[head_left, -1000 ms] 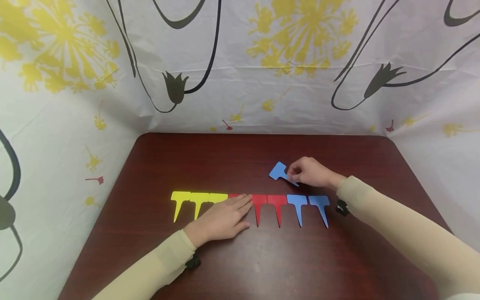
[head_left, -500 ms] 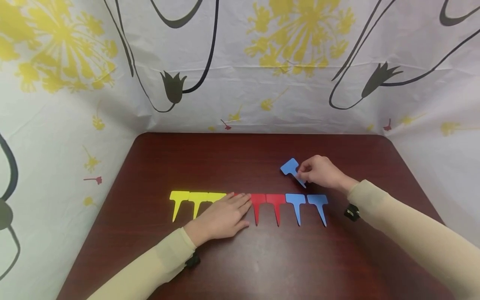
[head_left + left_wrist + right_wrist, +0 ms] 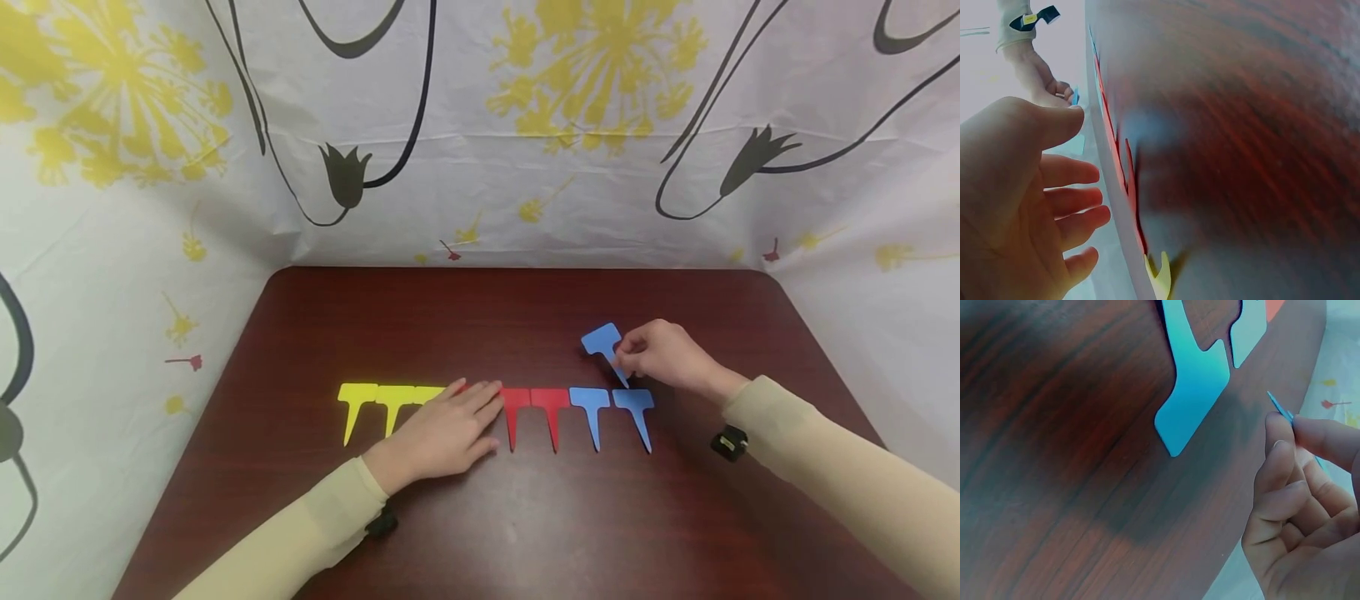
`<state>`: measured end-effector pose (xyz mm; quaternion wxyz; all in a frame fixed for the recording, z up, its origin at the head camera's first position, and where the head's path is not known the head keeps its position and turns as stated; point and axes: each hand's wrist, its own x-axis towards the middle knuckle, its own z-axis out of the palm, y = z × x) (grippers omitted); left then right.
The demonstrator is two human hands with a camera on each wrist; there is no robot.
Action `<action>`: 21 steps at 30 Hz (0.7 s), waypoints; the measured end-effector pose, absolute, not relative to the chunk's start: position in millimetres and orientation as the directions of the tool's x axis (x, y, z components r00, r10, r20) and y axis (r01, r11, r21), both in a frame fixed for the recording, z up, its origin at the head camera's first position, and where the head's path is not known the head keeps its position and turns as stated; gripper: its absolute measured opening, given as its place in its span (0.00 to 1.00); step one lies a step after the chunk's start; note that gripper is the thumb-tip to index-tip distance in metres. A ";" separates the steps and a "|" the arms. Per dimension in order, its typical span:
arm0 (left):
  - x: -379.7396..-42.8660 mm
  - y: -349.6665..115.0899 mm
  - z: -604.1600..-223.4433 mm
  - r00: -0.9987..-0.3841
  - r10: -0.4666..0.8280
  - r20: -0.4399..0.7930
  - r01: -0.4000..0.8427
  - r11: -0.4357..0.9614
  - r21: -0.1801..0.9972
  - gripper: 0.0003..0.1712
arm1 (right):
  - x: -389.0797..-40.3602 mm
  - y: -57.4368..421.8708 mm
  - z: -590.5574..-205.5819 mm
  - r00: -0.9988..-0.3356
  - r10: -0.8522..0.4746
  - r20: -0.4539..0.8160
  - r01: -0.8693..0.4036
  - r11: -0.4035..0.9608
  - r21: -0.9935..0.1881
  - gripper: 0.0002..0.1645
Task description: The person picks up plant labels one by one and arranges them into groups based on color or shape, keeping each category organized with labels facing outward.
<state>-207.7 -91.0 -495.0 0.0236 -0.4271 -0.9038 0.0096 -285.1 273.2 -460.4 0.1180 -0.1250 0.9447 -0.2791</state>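
Note:
My right hand (image 3: 667, 357) pinches a blue T-shaped plant label (image 3: 602, 339) by its stem between thumb and fingertips. The label is tilted, its broad head to the upper left, above the row. My left hand (image 3: 442, 432) lies with fingers extended over the row's middle, covering part of a red label and a yellow one. The row holds yellow plant labels (image 3: 357, 393), red plant labels (image 3: 551, 398) and two blue plant labels (image 3: 589, 398), all with stems towards me. In the right wrist view a blue label of the row (image 3: 1194, 394) lies near the pinching right hand (image 3: 1304, 506).
The row lies on a dark red-brown wooden table (image 3: 495, 533) with rounded far corners. A white cloth (image 3: 450, 208) with yellow, grey and red plant prints hangs behind and at both sides. Each wrist wears a small black device (image 3: 729, 442).
My right hand has moved to the right with the blue plant label, which has turned more upright, its tip now close to the rightmost blue label. My left hand has stayed in place.

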 end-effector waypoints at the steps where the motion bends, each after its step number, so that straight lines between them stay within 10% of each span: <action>1: -207.4 -91.5 -494.1 -0.637 0.770 0.036 0.769 0.638 -0.031 0.38 | -283.2 275.5 -459.7 -0.942 -0.298 -0.155 -0.164 0.812 -0.560 0.05; 21: -199.4 -92.2 -500.3 -0.662 0.750 0.012 0.750 0.662 0.000 0.40 | -237.1 330.2 -465.1 -0.946 -0.228 -0.229 -0.071 0.837 -0.543 0.13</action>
